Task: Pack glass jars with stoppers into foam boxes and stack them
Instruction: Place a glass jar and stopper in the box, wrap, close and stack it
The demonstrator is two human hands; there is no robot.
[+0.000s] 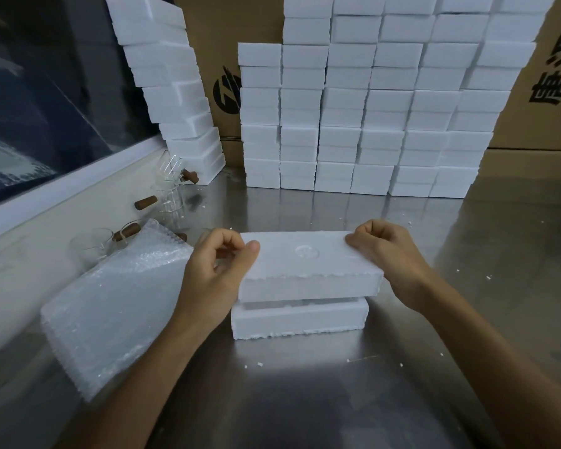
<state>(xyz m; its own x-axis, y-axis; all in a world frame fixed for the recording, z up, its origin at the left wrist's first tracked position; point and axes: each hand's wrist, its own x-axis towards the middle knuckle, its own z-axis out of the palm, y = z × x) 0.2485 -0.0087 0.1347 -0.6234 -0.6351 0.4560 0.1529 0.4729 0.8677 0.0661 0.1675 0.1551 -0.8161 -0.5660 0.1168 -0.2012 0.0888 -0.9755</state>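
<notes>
Head view, step: the person was closing a foam box, a judgement from the lid held just above its base.
Table (305,400): brushed, reflective metal, flecked with white foam crumbs around both hands.
Packed boxes (370,124): a wall of matte white foam blocks, stacked in columns well beyond the hands, against brown cardboard cartons (531,92).
Leaning stack (172,89): more foam boxes, beyond the left hand, tilting to the right.
Bubble wrap (117,309): a glossy, dimpled bundle lying just left of the left hand.
Foam lid (308,264): a flat rectangular slab with rough, crumbly edges and a round dimple on top, held between the hands.
Foam base (300,319): matching slab on the table directly under the lid, a narrow gap between them; its contents were hidden.
Left hand (217,270): fingers curled, pinching the lid's left end.
Right hand (386,254): fingers curled, pinching the lid's right end.
Glass jars (172,196): clear, thin-walled, with brown cork stoppers (146,202), lying beyond the left hand by the wall.
Next move: likely lowering the lid square onto the base and pressing evenly, gently, since the foam looked brittle.
</notes>
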